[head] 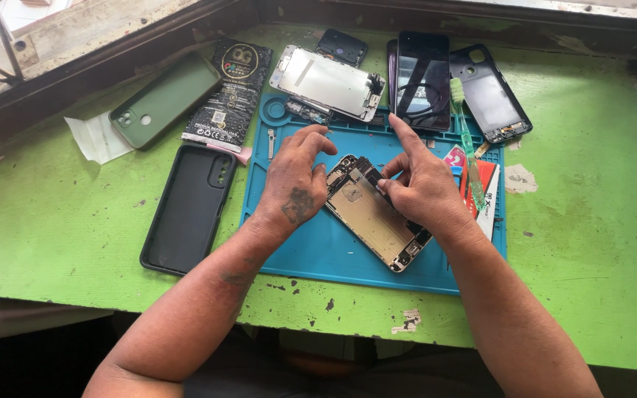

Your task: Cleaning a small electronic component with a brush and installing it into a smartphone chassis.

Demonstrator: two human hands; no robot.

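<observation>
Right hand (425,184) sat over the top end of an opened phone chassis (374,214), thumb and middle fingers pinched at something small on its upper edge, index finger stretched straight out toward 11 o'clock; what it pinched was too small to tell. Left hand (296,173) hovered claw-shaped at the chassis's 9 o'clock, fingers curled and spread, tips just touching or just above the top-left corner, holding nothing visible. Chassis lay tilted on a blue silicone repair mat (311,250), near its centre, top end toward 11 o'clock, metal shield plate facing up.

Judged step: picking at a small part or connector inside the open phone. The next move likely called for a steady fine pinch while the left hand braced the frame.

At 12 o'clock: a detached screen assembly (326,82), a dark phone (422,77), a green toothbrush (466,136), an empty phone back housing (489,94). At 9 o'clock: a black phone case (186,210), an olive-green case (162,99), a black retail pouch (230,92). A red-and-white card (485,184) lay under the right hand's 3 o'clock side. Surface was a chipped green-painted bench (599,236), window sill (75,33) behind, daylight.
</observation>
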